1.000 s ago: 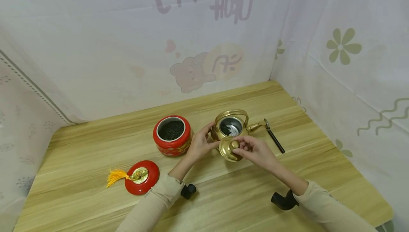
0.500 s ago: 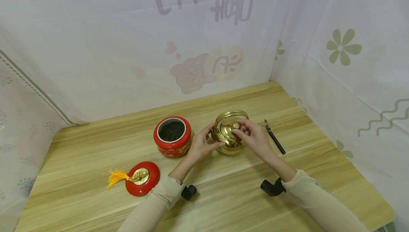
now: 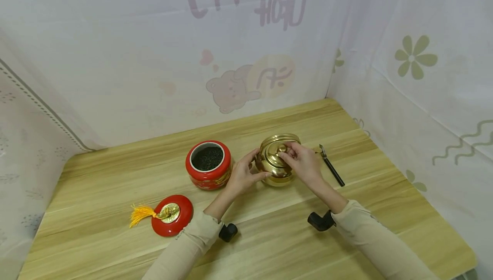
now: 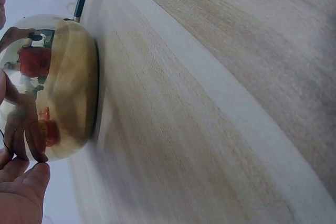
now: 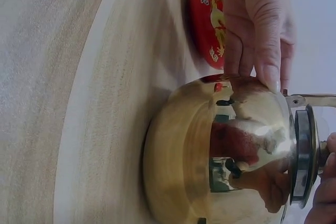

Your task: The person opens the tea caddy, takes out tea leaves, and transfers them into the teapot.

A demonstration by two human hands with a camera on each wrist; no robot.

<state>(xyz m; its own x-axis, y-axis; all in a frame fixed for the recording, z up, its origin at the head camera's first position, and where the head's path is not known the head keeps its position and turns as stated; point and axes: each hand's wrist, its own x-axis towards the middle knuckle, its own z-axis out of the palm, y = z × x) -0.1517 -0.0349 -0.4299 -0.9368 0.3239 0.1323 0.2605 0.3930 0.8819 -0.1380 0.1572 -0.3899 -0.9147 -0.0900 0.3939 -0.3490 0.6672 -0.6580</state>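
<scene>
A shiny gold teapot [image 3: 278,178] stands on the wooden table, its handle folded to the back. My left hand [image 3: 242,175] grips the pot's left side, thumb on the front and fingers farther round. With thumb and fingers, my right hand [image 3: 307,164] pinches the knob of the gold lid [image 3: 272,156], which covers the mouth. From the right wrist, a steel ring [image 5: 301,153] shows between the lid and the teapot body [image 5: 247,150]. Left of the pot, a red jar [image 3: 208,181] stands uncovered, holding dark tea leaves [image 3: 208,158].
The red jar lid [image 3: 182,222], with a gold disc and yellow tassel [image 3: 141,215], lies at the front left of the table [image 3: 96,237]. A thin black-handled tool [image 3: 333,173] with a metal tip lies right of the teapot. Printed cloth walls [image 3: 154,57] rise around the table.
My right hand has brought the gold lid from in front of the teapot up and back over its mouth, covering the inner strainer. My left hand keeps its place on the pot.
</scene>
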